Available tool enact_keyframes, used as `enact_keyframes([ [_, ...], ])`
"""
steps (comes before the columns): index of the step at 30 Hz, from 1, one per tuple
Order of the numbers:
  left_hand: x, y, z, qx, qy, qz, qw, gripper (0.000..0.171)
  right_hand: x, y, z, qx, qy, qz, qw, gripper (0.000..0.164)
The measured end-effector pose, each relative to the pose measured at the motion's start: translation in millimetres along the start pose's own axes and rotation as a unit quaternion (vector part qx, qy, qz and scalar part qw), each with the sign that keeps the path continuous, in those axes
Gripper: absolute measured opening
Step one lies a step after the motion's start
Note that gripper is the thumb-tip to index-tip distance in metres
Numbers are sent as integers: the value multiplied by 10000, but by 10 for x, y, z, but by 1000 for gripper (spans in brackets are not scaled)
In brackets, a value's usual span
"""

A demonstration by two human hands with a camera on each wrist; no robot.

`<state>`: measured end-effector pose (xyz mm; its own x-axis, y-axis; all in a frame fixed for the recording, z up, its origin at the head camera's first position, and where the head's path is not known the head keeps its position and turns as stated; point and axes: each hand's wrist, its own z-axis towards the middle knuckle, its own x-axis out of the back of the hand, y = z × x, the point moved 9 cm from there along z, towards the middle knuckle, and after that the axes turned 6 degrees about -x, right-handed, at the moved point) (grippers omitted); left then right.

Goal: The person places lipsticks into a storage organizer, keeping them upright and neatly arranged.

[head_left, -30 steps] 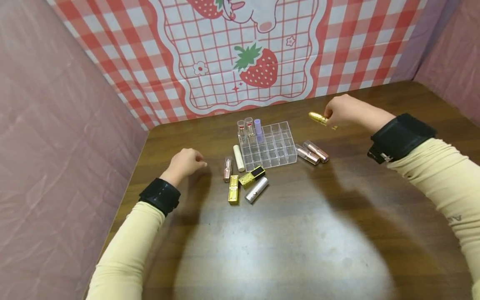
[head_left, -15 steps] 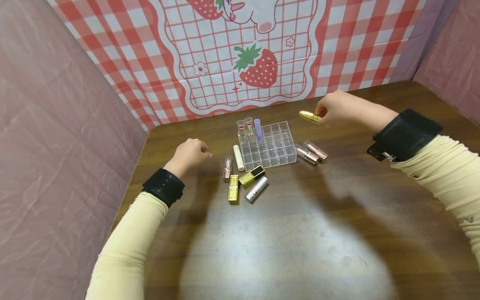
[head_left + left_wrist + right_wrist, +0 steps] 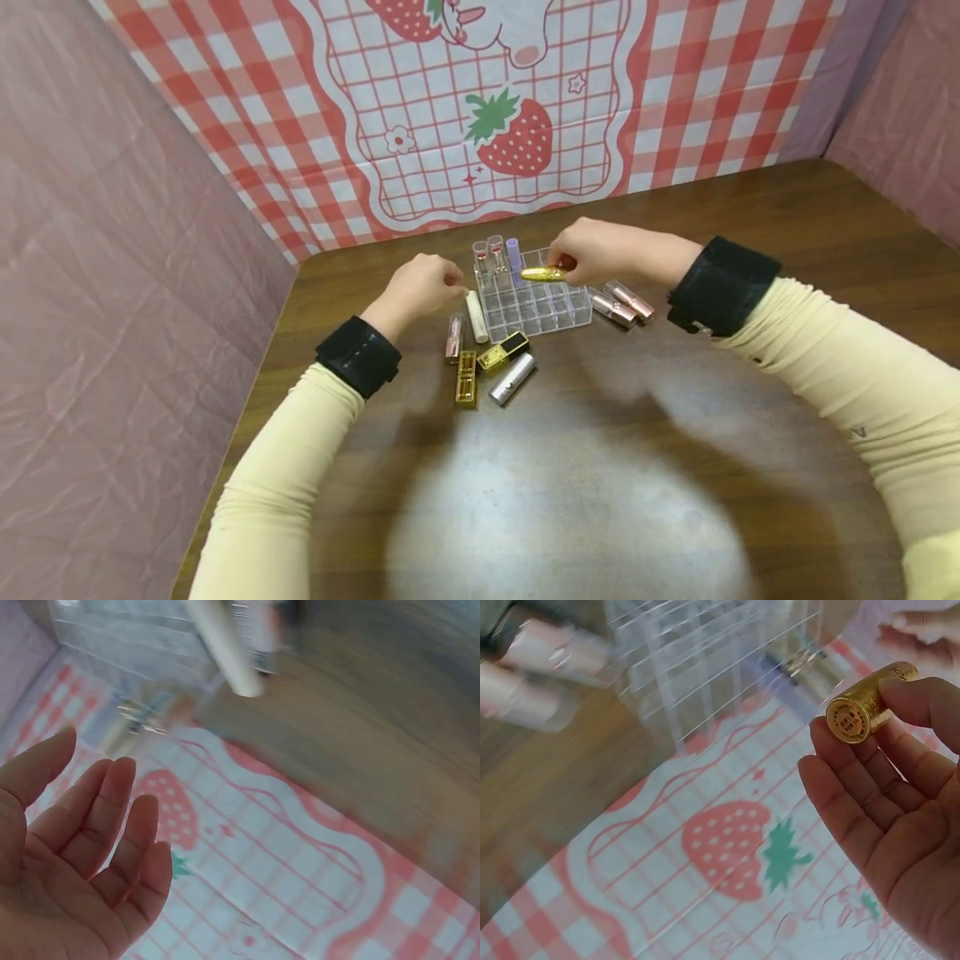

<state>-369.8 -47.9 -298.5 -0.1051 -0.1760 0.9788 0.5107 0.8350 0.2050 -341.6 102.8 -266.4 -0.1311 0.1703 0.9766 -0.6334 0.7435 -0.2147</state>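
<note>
My right hand (image 3: 594, 250) pinches a gold lipstick tube (image 3: 542, 274) between thumb and fingers, holding it over the clear divided organizer (image 3: 536, 312). In the right wrist view the round end of the gold lipstick tube (image 3: 850, 720) faces the camera. My left hand (image 3: 422, 285) hovers left of the organizer with nothing in it, close to a white tube (image 3: 477, 317). Its fingers are loosely bent in the left wrist view, apart from the thumb (image 3: 45, 769). Two clear-capped lipsticks (image 3: 482, 259) and a purple tube (image 3: 513, 257) stand in the organizer's back left slots.
In front of the organizer lie a pink lipstick (image 3: 454, 337), a gold one (image 3: 467, 380), a gold-and-black one (image 3: 504, 351) and a silver tube (image 3: 513, 379). Two rose-gold lipsticks (image 3: 628, 302) lie at its right. A checked cloth (image 3: 675, 92) hangs behind the table.
My right hand has carried the gold lipstick tube left and toward me, from beyond the rose-gold lipsticks to over the organizer. My left hand has moved right and farther back, toward the organizer.
</note>
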Motion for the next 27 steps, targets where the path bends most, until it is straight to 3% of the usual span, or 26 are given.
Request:
enact_keyframes([
  [4,6,207,40,-246,-91,-174,9995,24,-31,-194,106,296,-72,-11,9995,8],
  [11,37,439,90,-821,-172,-219,9962,7,-29,-363,215,314,-154,-93,9993,9],
  [18,20,526,100,-899,-340,-509,9941,20,-52,-395,269,335,-163,-130,9992,11],
  [27,78,554,131,-989,-364,-402,9936,19,-24,-385,267,306,-27,-48,9995,13],
])
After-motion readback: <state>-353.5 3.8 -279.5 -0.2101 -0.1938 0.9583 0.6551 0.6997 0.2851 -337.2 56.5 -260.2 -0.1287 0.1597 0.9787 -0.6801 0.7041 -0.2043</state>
